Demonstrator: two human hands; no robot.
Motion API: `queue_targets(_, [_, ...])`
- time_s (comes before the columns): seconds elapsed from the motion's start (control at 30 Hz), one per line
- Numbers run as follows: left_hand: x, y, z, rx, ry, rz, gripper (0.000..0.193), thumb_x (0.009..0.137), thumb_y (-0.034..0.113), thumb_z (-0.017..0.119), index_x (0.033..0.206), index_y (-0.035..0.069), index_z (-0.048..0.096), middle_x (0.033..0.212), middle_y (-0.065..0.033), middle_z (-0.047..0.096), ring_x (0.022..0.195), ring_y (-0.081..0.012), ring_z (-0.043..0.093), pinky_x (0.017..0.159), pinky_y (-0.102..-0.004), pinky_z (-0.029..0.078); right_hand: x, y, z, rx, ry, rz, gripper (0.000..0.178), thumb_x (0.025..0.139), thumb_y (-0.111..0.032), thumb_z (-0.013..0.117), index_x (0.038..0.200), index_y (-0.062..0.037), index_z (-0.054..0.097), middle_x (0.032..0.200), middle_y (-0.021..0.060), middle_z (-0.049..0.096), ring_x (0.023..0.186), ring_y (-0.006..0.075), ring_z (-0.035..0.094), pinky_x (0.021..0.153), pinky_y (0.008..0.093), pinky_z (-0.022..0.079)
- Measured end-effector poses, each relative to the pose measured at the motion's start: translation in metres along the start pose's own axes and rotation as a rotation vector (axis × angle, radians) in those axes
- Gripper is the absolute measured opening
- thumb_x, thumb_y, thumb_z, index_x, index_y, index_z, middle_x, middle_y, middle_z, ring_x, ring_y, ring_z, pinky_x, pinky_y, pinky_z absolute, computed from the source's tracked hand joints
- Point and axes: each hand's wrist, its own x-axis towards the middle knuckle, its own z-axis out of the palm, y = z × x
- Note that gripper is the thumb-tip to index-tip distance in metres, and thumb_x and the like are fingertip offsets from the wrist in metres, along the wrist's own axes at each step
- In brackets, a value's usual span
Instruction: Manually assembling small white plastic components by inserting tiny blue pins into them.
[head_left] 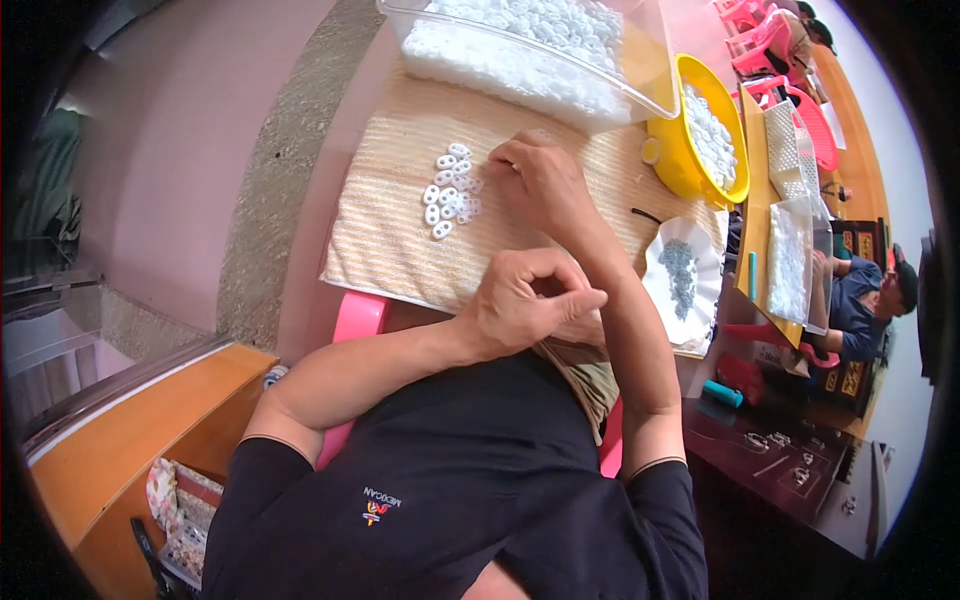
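My right hand (543, 182) rests over the striped towel (390, 130), with its fingers curled down and any held thing hidden. Just left of its fingertips lies a loose cluster of small white oval pieces (447, 196), each with two holes. Closer to my body is my left hand (527, 303), its thumb and forefinger bent together into a ring beside my right forearm. What it holds, if anything, is too small or covered to make out. To the right of my right forearm, a white fluted paper dish (660, 290) contains small dark grey bits (680, 275).
A clear plastic bin (640, 85) full of white pieces stands at the far edge of the towel. Beside it is a yellow basin (690, 185) with more of them. At right, a person (865, 300) sits by a wooden table (762, 240) with a clear tray (808, 265).
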Motion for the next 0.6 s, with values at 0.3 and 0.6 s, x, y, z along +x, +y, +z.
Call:
queue_targets(0.3, [0.012, 0.001, -0.009, -0.139, 0.343, -0.048, 0.015, 0.087, 0.010, 0.069, 0.092, 0.002, 0.058, 0.077, 0.0005, 0.059, 0.066, -0.0032, 0.054, 0.060, -0.0178, 0.046, -0.070, -0.010, -0.037, 0.834, 0.079, 0.387, 0.014, 0.090, -0.010, 0.063, 0.089, 0.0032, 0.064, 0.069, 0.0023, 0.061, 0.059, 0.0063, 0.056, 0.053, 0.0209, 0.046])
queue_targets(0.6, [0.010, -0.003, -0.011, -0.038, 0.141, -0.143, 0.018, 0.092, 0.014, 0.062, 0.104, 0.000, 0.060, 0.085, -0.0032, 0.063, 0.070, -0.0083, 0.059, 0.064, -0.0222, 0.052, -0.106, -0.005, -0.052, 1.072, 0.011, 0.394, 0.015, 0.089, -0.011, 0.065, 0.088, 0.0038, 0.063, 0.078, 0.0054, 0.062, 0.064, 0.0105, 0.059, 0.057, 0.0230, 0.048])
